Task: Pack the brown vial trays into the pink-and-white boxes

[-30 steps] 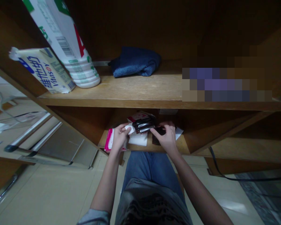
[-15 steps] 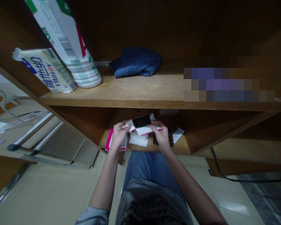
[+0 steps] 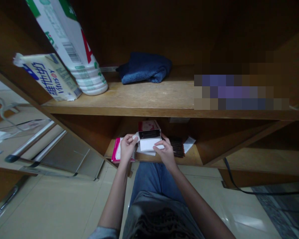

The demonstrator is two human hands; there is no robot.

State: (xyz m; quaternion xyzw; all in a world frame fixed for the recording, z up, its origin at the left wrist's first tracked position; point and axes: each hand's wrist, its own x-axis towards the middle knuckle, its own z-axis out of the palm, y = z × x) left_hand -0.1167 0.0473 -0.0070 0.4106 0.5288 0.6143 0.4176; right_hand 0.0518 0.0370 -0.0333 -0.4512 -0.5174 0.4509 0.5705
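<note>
Both my hands hold a small white and pink box (image 3: pixel 149 136) with a dark opening, just above the lower wooden shelf (image 3: pixel 196 156). My left hand (image 3: pixel 127 149) grips the box's left flap. My right hand (image 3: pixel 165 153) holds its front right side. A pink and white packet (image 3: pixel 116 150) lies on the shelf left of my left hand. A dark ridged item (image 3: pixel 177 146) and a white slip (image 3: pixel 189 144) lie to the right of my right hand.
The upper shelf (image 3: pixel 149 99) carries a folded blue cloth (image 3: pixel 145 67), a leaning white carton (image 3: pixel 69 39) over stacked white cups (image 3: pixel 91 81), and a tissue pack (image 3: pixel 49 77). A black cable (image 3: pixel 241 188) runs over the tiled floor at right. Metal rails (image 3: pixel 37 146) lie left.
My right hand left the dark item on the shelf and joined the left on the box. The box was turned and lowered toward me, its dark opening now facing up.
</note>
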